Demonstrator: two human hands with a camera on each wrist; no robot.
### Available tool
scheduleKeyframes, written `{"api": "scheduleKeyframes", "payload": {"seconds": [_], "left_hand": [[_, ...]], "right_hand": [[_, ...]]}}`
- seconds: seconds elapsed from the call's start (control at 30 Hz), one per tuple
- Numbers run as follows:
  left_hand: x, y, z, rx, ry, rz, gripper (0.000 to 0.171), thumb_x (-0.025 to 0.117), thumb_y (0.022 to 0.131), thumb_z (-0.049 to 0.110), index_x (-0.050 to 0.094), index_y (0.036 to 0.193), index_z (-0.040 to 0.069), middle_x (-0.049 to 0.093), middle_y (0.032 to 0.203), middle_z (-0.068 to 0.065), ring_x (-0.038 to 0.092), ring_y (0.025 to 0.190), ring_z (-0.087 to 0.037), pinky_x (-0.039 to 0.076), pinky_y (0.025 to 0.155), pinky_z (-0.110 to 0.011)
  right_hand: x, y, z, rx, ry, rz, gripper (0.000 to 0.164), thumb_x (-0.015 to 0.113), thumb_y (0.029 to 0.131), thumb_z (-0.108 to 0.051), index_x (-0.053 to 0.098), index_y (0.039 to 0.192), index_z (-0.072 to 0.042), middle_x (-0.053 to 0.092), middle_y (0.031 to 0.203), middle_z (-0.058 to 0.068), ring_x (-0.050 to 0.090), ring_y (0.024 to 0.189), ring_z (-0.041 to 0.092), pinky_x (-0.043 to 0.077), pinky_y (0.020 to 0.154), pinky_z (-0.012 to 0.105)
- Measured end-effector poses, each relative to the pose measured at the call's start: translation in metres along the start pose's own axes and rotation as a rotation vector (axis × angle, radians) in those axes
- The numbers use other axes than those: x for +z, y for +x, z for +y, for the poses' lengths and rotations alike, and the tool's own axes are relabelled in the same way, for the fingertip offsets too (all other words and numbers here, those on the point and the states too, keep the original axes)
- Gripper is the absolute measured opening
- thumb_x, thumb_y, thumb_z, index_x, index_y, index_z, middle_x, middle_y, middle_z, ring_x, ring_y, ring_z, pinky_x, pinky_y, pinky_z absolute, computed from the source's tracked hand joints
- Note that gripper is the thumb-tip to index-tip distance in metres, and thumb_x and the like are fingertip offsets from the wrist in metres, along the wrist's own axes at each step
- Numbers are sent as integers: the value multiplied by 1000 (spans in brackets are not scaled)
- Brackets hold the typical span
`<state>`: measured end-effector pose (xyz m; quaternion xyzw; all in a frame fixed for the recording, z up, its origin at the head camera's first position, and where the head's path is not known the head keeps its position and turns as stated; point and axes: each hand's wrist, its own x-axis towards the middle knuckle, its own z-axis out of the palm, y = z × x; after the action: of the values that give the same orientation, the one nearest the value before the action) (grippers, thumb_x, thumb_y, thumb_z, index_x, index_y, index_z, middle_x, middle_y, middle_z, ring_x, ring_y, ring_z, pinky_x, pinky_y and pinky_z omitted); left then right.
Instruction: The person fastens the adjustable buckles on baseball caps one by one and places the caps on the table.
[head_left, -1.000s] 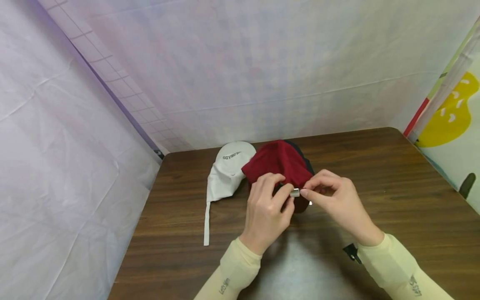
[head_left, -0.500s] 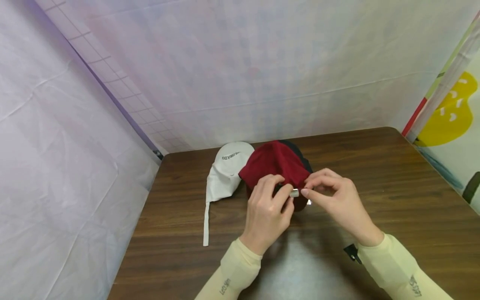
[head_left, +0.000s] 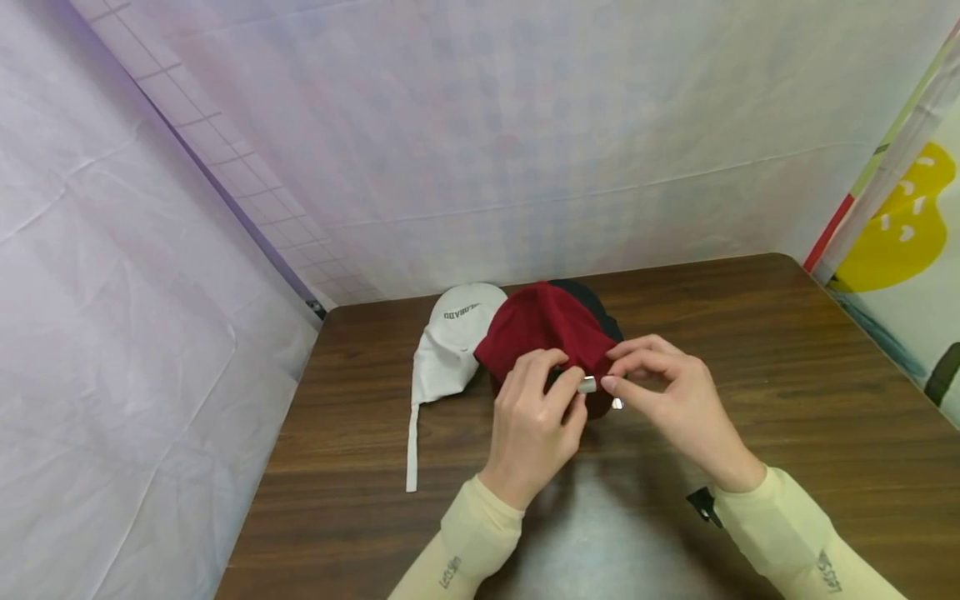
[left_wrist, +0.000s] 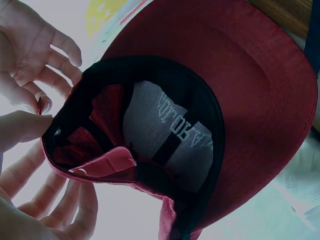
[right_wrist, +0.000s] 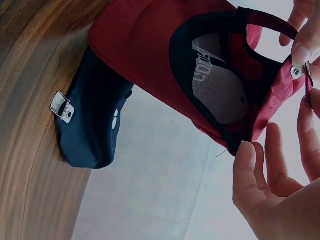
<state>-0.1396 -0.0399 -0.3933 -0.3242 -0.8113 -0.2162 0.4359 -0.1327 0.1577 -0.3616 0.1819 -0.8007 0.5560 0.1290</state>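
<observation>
Both hands hold a dark red baseball cap [head_left: 543, 321], its crown toward the far side in the head view. In the left wrist view its black-lined inside and red brim [left_wrist: 265, 105] face the camera. My left hand [head_left: 532, 421] grips the cap's back strap at a small silver buckle [head_left: 587, 384], thumb on top. With thumb and forefinger, my right hand [head_left: 675, 404] pinches the strap end just right of the buckle. Its other fingertips [right_wrist: 245, 155] touch the cap's edge in the right wrist view. A second small shiny piece [head_left: 618, 404] shows under the right fingers.
A white cap [head_left: 450, 358] lies left on the brown wooden table [head_left: 360, 433], its strap trailing toward me. Behind the red cap lies a dark cap [head_left: 588, 300], whose metal buckle [right_wrist: 62, 107] shows in the right wrist view. A black tab [head_left: 705, 506] sits by the right sleeve.
The red cap's crown has shifted slightly left, and more of the shiny piece under the right fingers shows. Both hands stay almost in place on the strap.
</observation>
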Motion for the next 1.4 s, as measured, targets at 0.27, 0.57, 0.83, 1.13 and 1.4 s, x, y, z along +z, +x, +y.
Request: {"api": "scheduleKeyframes", "payload": {"seconds": [0.27, 0.57, 0.83, 1.13, 1.4], "left_hand": [[0, 0, -1, -6, 8, -4, 18, 68, 84, 8, 72, 102, 8, 61, 113, -11, 59, 105, -26, 53, 85, -37], [0, 0, -1, -11, 10, -10, 18, 68, 85, 9, 73, 102, 8, 61, 114, -11, 59, 105, -25, 53, 82, -37], [0, 0, -1, -15, 10, -14, 18, 68, 85, 9, 73, 103, 7, 61, 114, -11, 59, 106, -25, 53, 81, -37], [-1, 0, -1, -27, 5, -26, 18, 68, 85, 9, 73, 103, 8, 61, 114, -11, 59, 106, -25, 53, 83, -37], [0, -1, -1, -27, 5, -31, 18, 68, 86, 10, 73, 103, 8, 61, 114, -10, 59, 107, -24, 53, 83, -37]], "right_hand": [[0, 2, 28, 1, -17, -2, 6, 81, 87, -20, 75, 89, -23, 67, 115, -4, 65, 98, 14, 55, 76, 24], [0, 2, 29, -1, -18, -4, 6, 80, 88, -20, 76, 90, -22, 67, 116, -4, 64, 100, 14, 55, 79, 26], [-1, 3, 30, 1, -22, -1, 5, 80, 88, -20, 76, 89, -22, 67, 115, -3, 64, 99, 14, 54, 79, 23], [-1, 3, 34, 2, -28, -4, 5, 80, 88, -22, 75, 90, -23, 67, 115, -4, 63, 101, 14, 55, 80, 24], [0, 2, 23, 9, -20, 6, 6, 80, 88, -15, 75, 89, -17, 68, 114, 1, 63, 101, 14, 54, 82, 22]]}}
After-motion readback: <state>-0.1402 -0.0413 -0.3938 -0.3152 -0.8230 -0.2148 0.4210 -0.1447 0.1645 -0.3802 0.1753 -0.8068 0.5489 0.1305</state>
